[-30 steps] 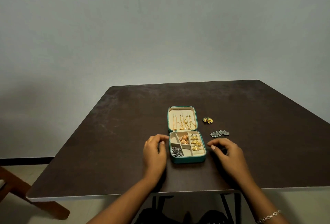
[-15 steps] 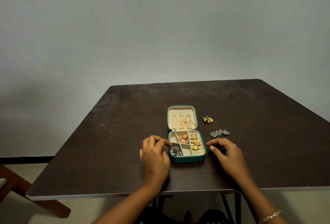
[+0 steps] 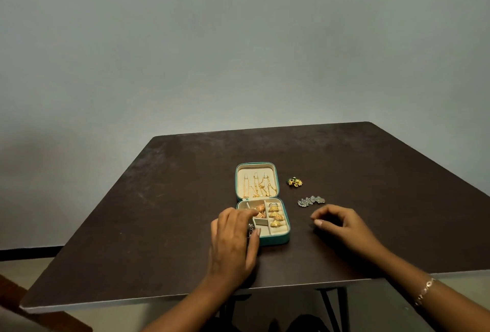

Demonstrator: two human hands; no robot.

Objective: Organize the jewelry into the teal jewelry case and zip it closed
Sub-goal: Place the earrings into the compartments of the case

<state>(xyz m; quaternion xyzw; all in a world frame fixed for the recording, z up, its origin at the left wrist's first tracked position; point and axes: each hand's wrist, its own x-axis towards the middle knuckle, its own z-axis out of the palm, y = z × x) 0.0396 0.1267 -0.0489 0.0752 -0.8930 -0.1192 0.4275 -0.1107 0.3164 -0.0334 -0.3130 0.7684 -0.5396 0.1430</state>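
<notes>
The teal jewelry case (image 3: pixel 275 240) lies open mid-table, its lid (image 3: pixel 256 182) flat behind it with gold chains hung inside. Gold rings (image 3: pixel 275 216) sit in the right row and orange-gold pieces at the back left. My left hand (image 3: pixel 233 241) covers the case's front-left corner, fingers curled down into that compartment and thumb beside it, pinching a small silver piece (image 3: pixel 250 227) that is mostly hidden. My right hand (image 3: pixel 342 225) rests on the table right of the case, fingers loosely curled, holding nothing. A silver leaf-shaped piece (image 3: pixel 310 200) lies just beyond its fingertips.
A small gold and green piece (image 3: pixel 294 181) lies on the dark brown table (image 3: pixel 159 212), right of the lid. A plain wall stands behind the table. Part of a wooden chair (image 3: pixel 16 294) shows at the lower left. A bracelet (image 3: pixel 424 292) is on my right wrist.
My left hand moved right from beside the case onto its front-left compartment, covering the silver piece. My right hand drew away from the case's right edge, further right.
</notes>
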